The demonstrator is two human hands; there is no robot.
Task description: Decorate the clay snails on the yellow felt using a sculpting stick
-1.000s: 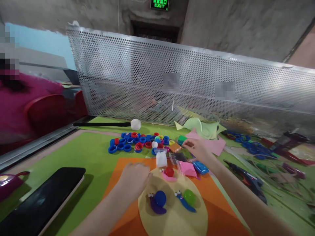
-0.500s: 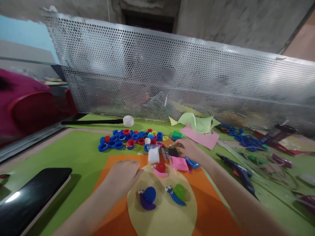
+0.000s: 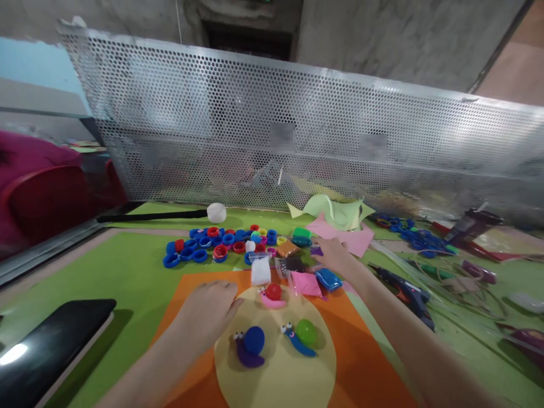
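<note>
My left hand (image 3: pixel 208 306) rests on the orange sheet (image 3: pixel 187 294), left of the pale yellow paper circle (image 3: pixel 276 374); its thumb is apart and it holds nothing I can see. At the far side, my right hand (image 3: pixel 335 256) has its fingers around a small purple packet (image 3: pixel 317 250). Near it lie soft clay packets: black (image 3: pixel 294 264), orange (image 3: pixel 288 249), pink (image 3: pixel 306 283), blue (image 3: pixel 328 279), green (image 3: pixel 302 237) and white (image 3: pixel 260 271). On the circle are three clay snails: pink with a red shell (image 3: pixel 272 296), purple with a blue shell (image 3: pixel 250 345), blue with a green shell (image 3: pixel 301 338).
Several bottle caps (image 3: pixel 199 255) lie behind the sheet. A black phone (image 3: pixel 55 345) is at left, a glue gun (image 3: pixel 408 294) at right, with more caps (image 3: pixel 425 243) beyond. Pink paper (image 3: pixel 357 238) lies behind my right hand. A perforated metal panel (image 3: pixel 238 130) stands at the back.
My right hand has shifted right from the black and orange packets to the purple one. The blue packet now shows fully. My left hand stays on the sheet; the view has shifted slightly.
</note>
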